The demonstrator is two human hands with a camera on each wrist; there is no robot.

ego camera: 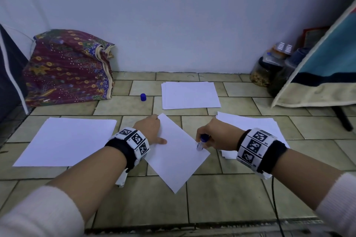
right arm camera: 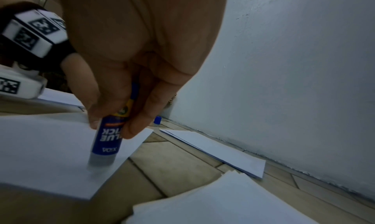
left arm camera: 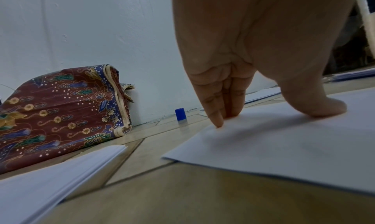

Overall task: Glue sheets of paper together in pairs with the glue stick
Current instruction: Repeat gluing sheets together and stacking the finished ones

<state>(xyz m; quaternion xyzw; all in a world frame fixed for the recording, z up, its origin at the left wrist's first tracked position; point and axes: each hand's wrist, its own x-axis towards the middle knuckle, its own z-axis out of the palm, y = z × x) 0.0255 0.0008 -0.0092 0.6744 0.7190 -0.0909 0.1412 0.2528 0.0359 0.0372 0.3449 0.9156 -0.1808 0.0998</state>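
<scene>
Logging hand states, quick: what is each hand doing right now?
Left hand: open, straight fingers pressing the angled white paper sheet.
Right hand: closed around the blue glue stick, its tip on that sheet.

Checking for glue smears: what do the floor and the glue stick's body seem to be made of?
Floor: looks like glazed ceramic tile, beige with dark joints and a slight sheen. Glue stick: seemingly smooth plastic, with a glossy blue printed label.
</scene>
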